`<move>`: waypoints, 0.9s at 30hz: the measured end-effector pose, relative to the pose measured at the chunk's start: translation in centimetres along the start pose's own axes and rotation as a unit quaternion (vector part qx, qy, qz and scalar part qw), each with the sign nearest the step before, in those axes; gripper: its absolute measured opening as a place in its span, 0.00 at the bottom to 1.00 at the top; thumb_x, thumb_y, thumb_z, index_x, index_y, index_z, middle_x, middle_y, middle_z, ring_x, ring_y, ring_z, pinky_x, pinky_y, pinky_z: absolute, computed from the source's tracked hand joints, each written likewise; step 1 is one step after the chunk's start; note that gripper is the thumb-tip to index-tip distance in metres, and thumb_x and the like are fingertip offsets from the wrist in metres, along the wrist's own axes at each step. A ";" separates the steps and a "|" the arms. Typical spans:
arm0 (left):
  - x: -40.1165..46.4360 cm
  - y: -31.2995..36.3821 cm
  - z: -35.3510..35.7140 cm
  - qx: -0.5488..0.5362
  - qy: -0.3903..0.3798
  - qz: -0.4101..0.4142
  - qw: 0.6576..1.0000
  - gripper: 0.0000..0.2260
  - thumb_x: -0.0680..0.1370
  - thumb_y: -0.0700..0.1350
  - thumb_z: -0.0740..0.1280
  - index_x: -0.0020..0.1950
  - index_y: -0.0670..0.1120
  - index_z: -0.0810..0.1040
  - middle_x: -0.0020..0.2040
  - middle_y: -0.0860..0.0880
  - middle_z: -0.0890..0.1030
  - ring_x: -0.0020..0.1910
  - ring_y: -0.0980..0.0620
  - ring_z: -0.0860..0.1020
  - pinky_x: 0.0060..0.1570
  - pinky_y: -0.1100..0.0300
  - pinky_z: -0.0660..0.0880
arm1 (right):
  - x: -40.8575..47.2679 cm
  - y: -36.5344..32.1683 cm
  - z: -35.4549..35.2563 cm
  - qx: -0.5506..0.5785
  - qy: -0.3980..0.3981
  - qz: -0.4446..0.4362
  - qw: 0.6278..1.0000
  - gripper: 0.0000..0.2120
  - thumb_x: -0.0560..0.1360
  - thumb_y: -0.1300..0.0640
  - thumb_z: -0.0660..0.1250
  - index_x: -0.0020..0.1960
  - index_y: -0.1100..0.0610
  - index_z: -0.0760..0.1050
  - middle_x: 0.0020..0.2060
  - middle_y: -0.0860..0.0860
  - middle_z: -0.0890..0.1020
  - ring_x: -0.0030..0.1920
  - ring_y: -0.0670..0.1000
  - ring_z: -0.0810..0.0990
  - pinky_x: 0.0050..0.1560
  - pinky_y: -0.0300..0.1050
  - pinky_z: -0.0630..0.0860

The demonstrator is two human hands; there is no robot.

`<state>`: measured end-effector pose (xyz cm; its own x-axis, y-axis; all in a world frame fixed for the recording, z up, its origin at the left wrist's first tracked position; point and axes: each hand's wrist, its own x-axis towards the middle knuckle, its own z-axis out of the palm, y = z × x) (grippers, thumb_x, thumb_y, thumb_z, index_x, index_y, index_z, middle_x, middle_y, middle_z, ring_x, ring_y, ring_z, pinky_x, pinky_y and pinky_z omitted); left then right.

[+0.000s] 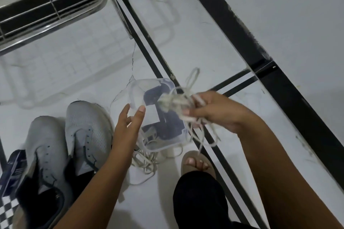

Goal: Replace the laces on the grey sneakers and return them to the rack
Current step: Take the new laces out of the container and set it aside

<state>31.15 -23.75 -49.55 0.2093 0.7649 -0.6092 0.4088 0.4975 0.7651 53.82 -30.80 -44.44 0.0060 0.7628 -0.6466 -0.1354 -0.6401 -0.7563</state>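
Item, as I log it: limp, light laces (177,105) bunched in my gripping right hand (214,112) beyond the plastic box (158,117), best pinched at stiff tips; left hand (128,124) released; grey sneakers (74,135) near left.

Home interior, white tiled floor (186,29) with black strips, chrome wire rack (46,7), bare sandalled foot (197,163)

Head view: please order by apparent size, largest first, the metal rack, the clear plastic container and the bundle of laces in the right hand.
1. Metal rack, though the frame cuts it off.
2. Clear plastic container.
3. Bundle of laces, gripped by the right hand; it is nearer the camera, yet looks smallest.
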 end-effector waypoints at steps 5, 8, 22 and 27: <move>-0.9 -0.6 -0.4 -0.009 -0.027 0.022 0.999 0.34 0.65 0.72 0.67 0.69 0.66 0.66 0.65 0.55 0.75 0.61 0.50 0.76 0.59 0.43 0.74 | 3.7 0.0 5.1 -0.248 -0.099 0.109 0.957 0.03 0.74 0.64 0.68 0.47 0.62 0.79 0.35 0.54 0.79 0.34 0.52 0.77 0.34 0.41 0.73; -1.8 -0.8 -0.7 0.004 -0.027 0.032 0.999 0.33 0.66 0.70 0.68 0.70 0.65 0.66 0.66 0.55 0.74 0.62 0.53 0.75 0.60 0.49 0.73 | 6.0 0.2 8.0 -0.246 0.136 0.043 0.959 0.04 0.75 0.62 0.64 0.48 0.61 0.76 0.39 0.53 0.78 0.38 0.52 0.77 0.35 0.42 0.74; -2.3 -2.4 -3.0 -0.219 0.003 0.042 0.975 0.22 0.78 0.58 0.64 0.69 0.51 0.72 0.65 0.44 0.78 0.63 0.41 0.76 0.64 0.35 0.68 | 5.6 3.4 1.3 -0.298 0.289 0.075 0.907 0.17 0.75 0.50 0.68 0.60 0.57 0.75 0.57 0.56 0.80 0.56 0.55 0.80 0.51 0.42 0.75; -2.6 -2.8 -3.1 -0.235 0.031 0.042 0.971 0.18 0.80 0.53 0.63 0.69 0.52 0.72 0.64 0.46 0.79 0.63 0.41 0.77 0.62 0.38 0.71 | 8.3 9.1 3.3 -0.398 0.316 0.138 0.850 0.32 0.70 0.45 0.74 0.65 0.57 0.64 0.61 0.57 0.74 0.62 0.58 0.74 0.56 0.51 0.74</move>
<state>26.72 -25.86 -49.49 0.1646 0.8268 -0.5379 -0.0600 0.5528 0.8312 49.41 -30.05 -56.37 0.6475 0.5321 -0.5455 0.4936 -0.8382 -0.2319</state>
